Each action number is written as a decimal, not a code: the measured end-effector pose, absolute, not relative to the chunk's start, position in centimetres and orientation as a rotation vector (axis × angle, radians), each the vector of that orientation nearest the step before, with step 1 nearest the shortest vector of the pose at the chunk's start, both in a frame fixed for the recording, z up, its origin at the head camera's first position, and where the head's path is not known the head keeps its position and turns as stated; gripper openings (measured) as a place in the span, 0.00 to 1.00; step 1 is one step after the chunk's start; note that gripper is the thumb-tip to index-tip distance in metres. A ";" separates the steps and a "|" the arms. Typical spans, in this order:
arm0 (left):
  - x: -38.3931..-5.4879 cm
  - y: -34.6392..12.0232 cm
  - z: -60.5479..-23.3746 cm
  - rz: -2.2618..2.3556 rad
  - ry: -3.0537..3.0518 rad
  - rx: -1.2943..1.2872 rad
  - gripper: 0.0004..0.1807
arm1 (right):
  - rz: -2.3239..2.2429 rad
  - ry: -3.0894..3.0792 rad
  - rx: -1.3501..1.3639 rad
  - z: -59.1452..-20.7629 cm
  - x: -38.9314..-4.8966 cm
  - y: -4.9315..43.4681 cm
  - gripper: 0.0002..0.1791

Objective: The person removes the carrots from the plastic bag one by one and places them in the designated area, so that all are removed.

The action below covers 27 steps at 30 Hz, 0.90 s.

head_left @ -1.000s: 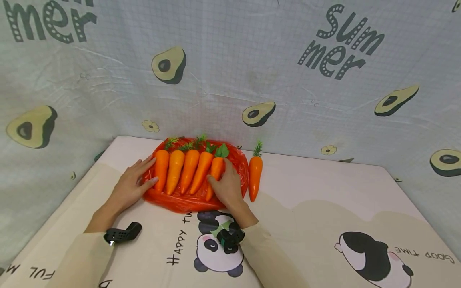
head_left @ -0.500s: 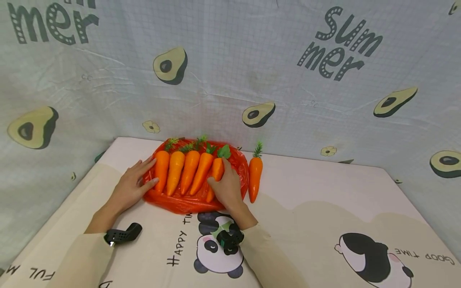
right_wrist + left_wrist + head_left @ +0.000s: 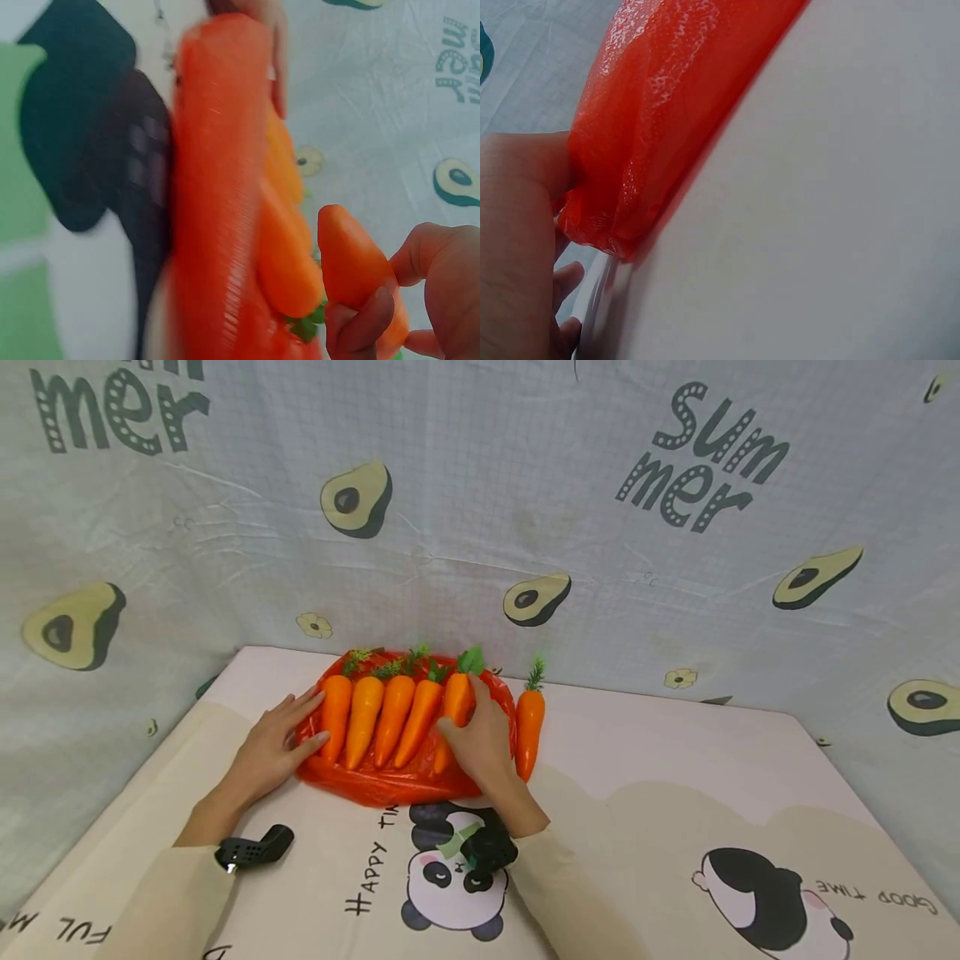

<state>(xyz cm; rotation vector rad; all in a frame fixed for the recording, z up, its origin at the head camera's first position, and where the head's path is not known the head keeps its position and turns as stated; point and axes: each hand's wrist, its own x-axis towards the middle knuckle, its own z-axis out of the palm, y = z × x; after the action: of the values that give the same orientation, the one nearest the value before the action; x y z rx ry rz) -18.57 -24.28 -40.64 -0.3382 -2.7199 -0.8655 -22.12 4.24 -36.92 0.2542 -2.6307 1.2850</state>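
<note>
Several orange carrots (image 3: 363,718) with green tops lie side by side on a crinkled red plastic bag (image 3: 375,789). My right hand (image 3: 486,743) pinches the rightmost of these, a leafy-topped carrot (image 3: 352,251), between thumb and fingers. In the right wrist view that carrot is raised clear of the others, its tip pointing up. My left hand (image 3: 272,735) rests against the bag's left edge with thumb and fingers spread, next to the leftmost carrot. The left wrist view shows the thumb against the red plastic (image 3: 660,97); the other fingers are partly hidden.
One more carrot (image 3: 530,722) lies on the table just right of the bag, close to my right hand. The pale printed table (image 3: 622,752) extends to the right and front. A patterned cloth wall (image 3: 450,527) rises behind the table's back edge.
My right hand has moved slightly up and right, with the pinched carrot shifting away from the row. The left hand stays at the bag's left edge.
</note>
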 end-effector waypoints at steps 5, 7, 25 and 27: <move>-18.6 -24.3 -40.7 -0.867 -2.722 -0.337 0.36 | 1.286 -2.571 0.272 -35.7 -22.2 5.3 0.39; -18.6 -24.3 -40.7 -0.867 -2.722 -0.337 0.36 | 1.295 -2.556 0.278 -35.4 -22.3 5.8 0.39; -18.5 -24.3 -40.7 -0.872 -2.731 -0.332 0.35 | 1.234 -2.539 0.225 -34.3 -22.5 10.6 0.37; -18.5 -24.2 -40.7 -0.872 -2.730 -0.333 0.35 | 1.244 -2.551 0.201 -34.3 -22.4 11.1 0.37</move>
<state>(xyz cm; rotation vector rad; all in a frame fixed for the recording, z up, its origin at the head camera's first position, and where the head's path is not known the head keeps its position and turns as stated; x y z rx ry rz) -18.54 -24.25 -40.68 -0.3331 -2.7302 -0.8724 -22.44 11.14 -34.32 0.2009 -2.5512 1.2439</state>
